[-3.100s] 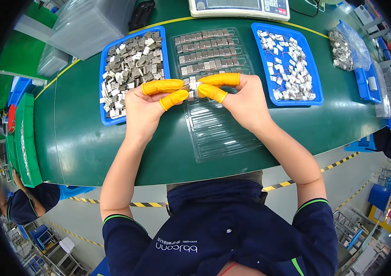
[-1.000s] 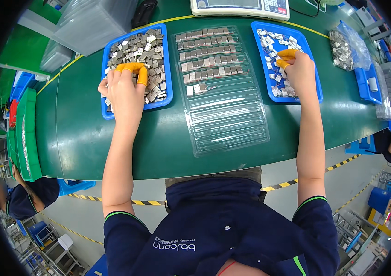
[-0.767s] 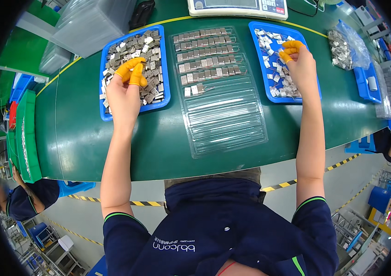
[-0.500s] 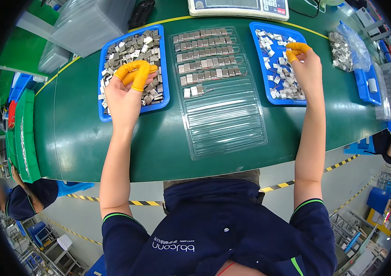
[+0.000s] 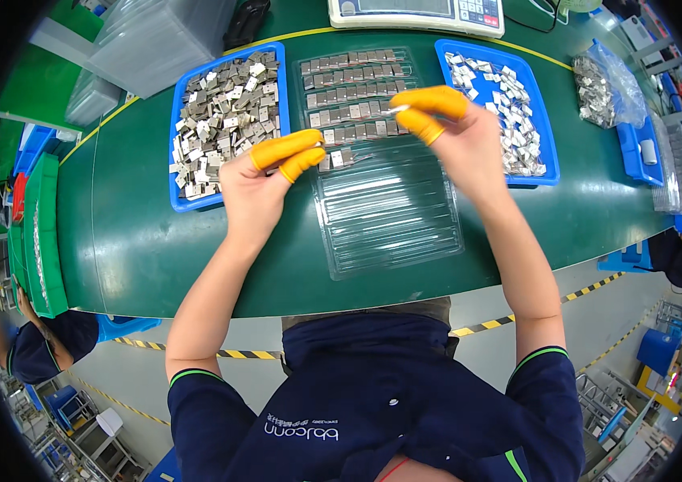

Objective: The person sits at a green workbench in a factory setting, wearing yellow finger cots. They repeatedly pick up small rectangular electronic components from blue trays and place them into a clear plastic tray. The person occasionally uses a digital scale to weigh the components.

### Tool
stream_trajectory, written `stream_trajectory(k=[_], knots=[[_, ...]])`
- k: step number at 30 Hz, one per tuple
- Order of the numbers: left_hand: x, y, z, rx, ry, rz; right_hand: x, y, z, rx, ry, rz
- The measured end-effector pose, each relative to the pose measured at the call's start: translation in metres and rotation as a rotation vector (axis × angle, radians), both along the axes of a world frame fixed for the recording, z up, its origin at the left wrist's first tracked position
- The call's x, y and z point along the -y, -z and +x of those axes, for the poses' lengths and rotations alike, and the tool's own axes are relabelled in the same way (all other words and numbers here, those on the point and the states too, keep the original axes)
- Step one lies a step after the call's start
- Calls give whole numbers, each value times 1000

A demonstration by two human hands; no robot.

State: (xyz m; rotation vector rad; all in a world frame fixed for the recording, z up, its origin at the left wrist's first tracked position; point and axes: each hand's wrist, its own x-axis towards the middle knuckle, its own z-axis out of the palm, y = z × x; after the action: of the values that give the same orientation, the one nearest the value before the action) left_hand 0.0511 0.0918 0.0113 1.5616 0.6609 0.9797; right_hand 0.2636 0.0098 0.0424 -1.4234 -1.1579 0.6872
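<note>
Yellow finger cots cover the thumb and fingers of both hands. My left hand (image 5: 257,189) is closed in a pinch at the left edge of the clear plastic tray (image 5: 389,229), beside its partly filled row. Only a pale speck shows at its fingertips. My right hand (image 5: 465,145) hovers over the tray's right side, pinching a small white part (image 5: 400,109). Rows of small grey metal blocks (image 5: 357,72) with thin wires fill the tray's far part. The nearest of these rows holds a few blocks (image 5: 336,160) at its left end.
A blue tray (image 5: 174,181) of grey metal blocks lies left, another blue tray (image 5: 551,153) of white parts right. A scale (image 5: 417,20) stands at the back. Clear plastic boxes (image 5: 156,48) are back left, a bagged heap of parts (image 5: 596,88) far right. Other people sit at both sides.
Both hands have moved inward from the blue trays to the clear tray. The left came right and nearer me; the right came left, bringing the small white part.
</note>
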Motion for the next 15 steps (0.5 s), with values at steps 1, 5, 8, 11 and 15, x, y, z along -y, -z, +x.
stream_trajectory(k=[1, 5, 8, 11, 15], knots=[[1, 0, 1, -37, 25, 38, 1, 7, -4, 243, -37, 98], [8, 0, 5, -32, 111, -44, 5, 5, -25, 153, -193, -33], [10, 1, 6, -63, 131, -34, 6, 16, -30, 198, -113, 30], [10, -2, 6, 27, 144, -140, 6, 17, -31, 175, -78, 36], [9, 0, 4, 46, 148, -175, 8, 13, -34, 160, -42, 54]])
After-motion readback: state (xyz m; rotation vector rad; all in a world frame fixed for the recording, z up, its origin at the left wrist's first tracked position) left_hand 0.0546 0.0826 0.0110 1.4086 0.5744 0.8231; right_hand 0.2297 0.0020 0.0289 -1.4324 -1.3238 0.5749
